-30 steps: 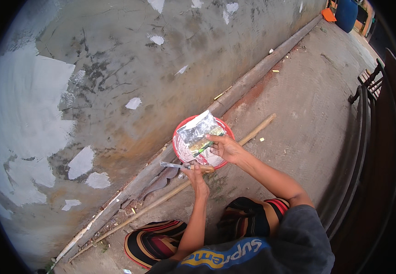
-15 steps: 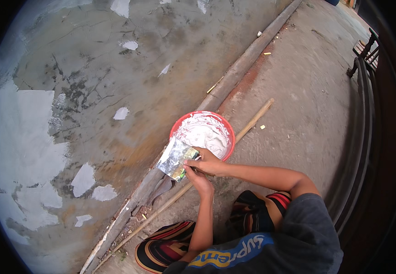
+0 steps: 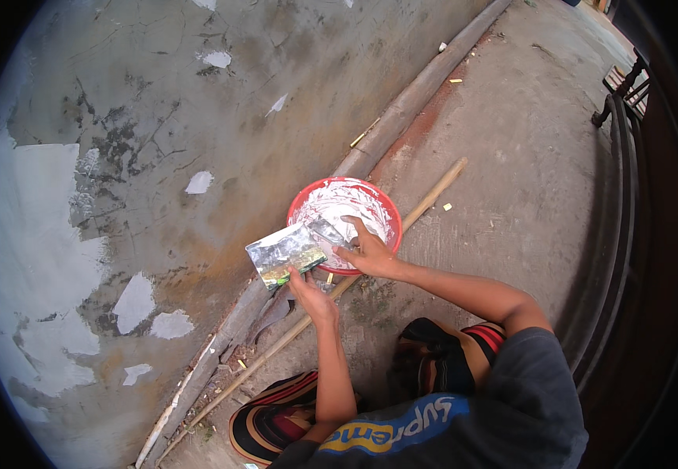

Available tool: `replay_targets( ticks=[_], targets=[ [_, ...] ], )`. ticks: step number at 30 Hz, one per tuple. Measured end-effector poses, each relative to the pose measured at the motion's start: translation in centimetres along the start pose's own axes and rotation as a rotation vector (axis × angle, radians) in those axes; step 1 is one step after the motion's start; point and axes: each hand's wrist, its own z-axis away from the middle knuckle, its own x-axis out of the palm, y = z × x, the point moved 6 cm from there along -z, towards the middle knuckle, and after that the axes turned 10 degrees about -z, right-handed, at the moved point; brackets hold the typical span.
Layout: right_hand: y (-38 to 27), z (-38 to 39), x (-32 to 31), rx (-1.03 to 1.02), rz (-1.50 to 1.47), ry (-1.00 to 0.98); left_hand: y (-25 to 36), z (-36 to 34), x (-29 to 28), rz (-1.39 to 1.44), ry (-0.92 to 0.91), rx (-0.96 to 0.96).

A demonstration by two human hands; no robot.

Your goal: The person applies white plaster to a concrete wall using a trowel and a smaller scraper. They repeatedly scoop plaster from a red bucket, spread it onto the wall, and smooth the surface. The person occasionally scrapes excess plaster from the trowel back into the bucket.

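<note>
My left hand (image 3: pixel 312 300) grips the lower edge of a flat rectangular putty board (image 3: pixel 283 252), smeared grey and white with a yellow-green strip along one side. In my right hand (image 3: pixel 372 255) is a small grey scraper blade (image 3: pixel 328 233), pinched between thumb and fingers. The blade lies close to the board's right edge; whether they touch I cannot tell. Beneath both hands stands a red basin (image 3: pixel 393 216) with white putty (image 3: pixel 337 205) spread over its inside. The board covers part of the basin's left rim.
On the left rises a grey wall (image 3: pixel 190 133) with white putty patches (image 3: pixel 136 303). A rounded ledge (image 3: pixel 401 109) follows its foot. A wooden pole (image 3: pixel 437 187) lies on the concrete floor (image 3: pixel 519 172), passing by the basin. Dark furniture (image 3: pixel 624 102) stands at the right.
My hands have moved apart: the left shifted left with the board, the right moved right. The small scraper blade now shows separately in my right hand.
</note>
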Motion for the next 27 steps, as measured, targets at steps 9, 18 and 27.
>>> replay_targets(
  ticks=[9,18,27],
  targets=[
    [-8.8,3.2,-6.4,-0.601,0.447,-0.027,1.4,-1.7,1.2,0.281,-0.301,-0.158],
    [-7.5,3.6,-6.2,-0.496,0.494,-0.056,1.2,-0.8,1.8,0.224,-0.320,-0.101],
    [-7.8,3.4,-5.6,-0.542,0.463,-0.031,2.2,-0.1,2.0,0.279,-0.289,-0.074]
  ],
)
